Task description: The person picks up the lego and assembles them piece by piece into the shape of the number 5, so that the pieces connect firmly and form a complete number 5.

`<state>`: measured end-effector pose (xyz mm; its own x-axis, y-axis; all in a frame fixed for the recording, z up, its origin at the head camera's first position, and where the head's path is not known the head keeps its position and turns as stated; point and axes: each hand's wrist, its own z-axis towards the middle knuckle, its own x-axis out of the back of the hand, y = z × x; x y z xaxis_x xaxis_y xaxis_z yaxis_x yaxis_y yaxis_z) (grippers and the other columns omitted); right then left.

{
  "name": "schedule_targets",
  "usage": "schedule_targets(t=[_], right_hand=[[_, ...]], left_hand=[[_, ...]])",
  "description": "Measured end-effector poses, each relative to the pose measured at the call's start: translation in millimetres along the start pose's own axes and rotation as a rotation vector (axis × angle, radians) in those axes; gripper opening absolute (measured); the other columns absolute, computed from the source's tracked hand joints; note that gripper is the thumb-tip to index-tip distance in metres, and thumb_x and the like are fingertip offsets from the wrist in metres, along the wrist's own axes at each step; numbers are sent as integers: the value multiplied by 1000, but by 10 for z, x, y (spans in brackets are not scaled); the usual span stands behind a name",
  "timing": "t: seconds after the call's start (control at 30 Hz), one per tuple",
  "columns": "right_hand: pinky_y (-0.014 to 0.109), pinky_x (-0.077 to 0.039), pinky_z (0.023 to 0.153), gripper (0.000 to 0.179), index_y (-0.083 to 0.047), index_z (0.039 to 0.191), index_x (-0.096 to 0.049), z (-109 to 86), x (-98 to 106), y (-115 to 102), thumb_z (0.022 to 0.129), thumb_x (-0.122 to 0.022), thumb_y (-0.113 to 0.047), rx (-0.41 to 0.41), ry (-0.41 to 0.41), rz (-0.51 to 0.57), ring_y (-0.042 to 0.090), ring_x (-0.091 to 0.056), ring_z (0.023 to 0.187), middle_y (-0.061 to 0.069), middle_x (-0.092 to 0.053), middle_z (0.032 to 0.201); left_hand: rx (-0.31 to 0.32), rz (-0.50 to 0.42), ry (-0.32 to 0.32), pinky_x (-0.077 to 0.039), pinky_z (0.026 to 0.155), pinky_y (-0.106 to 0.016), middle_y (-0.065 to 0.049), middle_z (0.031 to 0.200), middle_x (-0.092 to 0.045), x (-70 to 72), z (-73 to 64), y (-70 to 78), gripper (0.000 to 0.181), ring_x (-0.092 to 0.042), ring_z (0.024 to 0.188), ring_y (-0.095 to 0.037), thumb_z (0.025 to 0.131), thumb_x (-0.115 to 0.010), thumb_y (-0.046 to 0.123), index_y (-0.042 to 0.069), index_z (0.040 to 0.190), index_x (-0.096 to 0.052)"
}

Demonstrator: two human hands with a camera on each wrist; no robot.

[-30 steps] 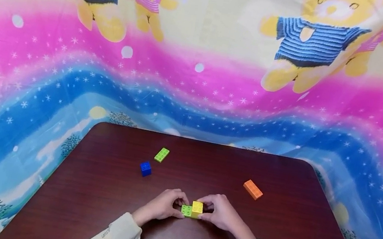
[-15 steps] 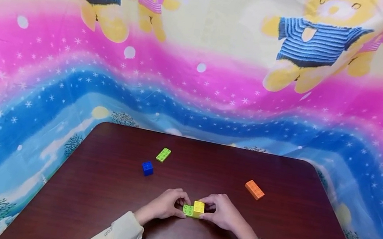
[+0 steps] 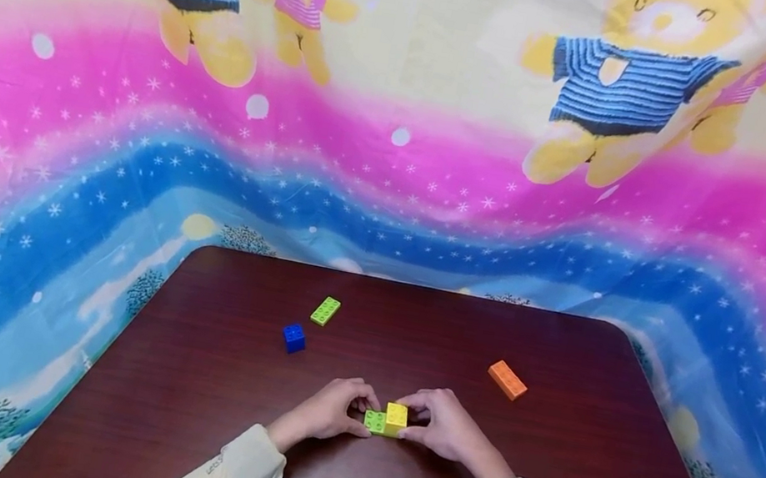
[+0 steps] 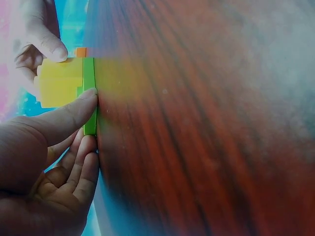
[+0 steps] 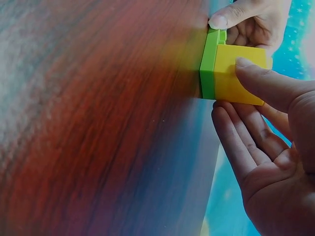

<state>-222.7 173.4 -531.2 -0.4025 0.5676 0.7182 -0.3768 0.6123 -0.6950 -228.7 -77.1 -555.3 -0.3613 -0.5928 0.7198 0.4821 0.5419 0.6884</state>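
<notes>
- No visible shift this past second; we judge pressing nearly done.
- Left hand pinches green brick on table.
- Right hand grips yellow block atop brick's right half.

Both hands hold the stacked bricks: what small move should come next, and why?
Perhaps the left hand should let go and reach for the blue block: the yellow block looks seated on the held green plate, whose other studs are bare.

Yellow block, upright; beneath it, flat green brick
</notes>
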Motion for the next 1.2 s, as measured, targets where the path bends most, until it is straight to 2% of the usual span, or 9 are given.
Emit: schedule_targets(t=[0.3,0.67,1.03,1.2], right_hand=[[32,-63,82,34,-17,118,-78,3,-3,-18,85,-87,-16,-10,-19,1,17,-74,97,-1,-75,108],[34,-63,83,35,-17,118,-77,1,2,-11,85,-87,-17,-25,-22,2,18,-74,99,0,-75,112],[35,-62,86,35,-18,120,-75,-50,-34,14,87,-85,-16,-33,-29,73,19,-72,102,0,-72,115],[36,-62,86,38,-16,123,-73,-71,-5,19,87,-85,-15,-1,-27,27,20,-72,100,-2,-70,113]], left_hand=[[49,7,62,-51,72,-18,0,85,-66,-3,-28,15,30,-60,78,-6,71,-96,13,11,94,-76],[49,-26,56,-51,72,-18,-1,86,-68,16,-28,8,30,-61,78,-7,72,-95,13,10,95,-76],[67,-19,41,-50,72,-18,2,85,-67,-4,-41,28,29,-60,78,-5,72,-96,15,12,94,-76],[59,-21,55,-51,71,-18,1,84,-67,-3,-45,23,30,-60,77,-5,71,-96,14,12,94,-76]])
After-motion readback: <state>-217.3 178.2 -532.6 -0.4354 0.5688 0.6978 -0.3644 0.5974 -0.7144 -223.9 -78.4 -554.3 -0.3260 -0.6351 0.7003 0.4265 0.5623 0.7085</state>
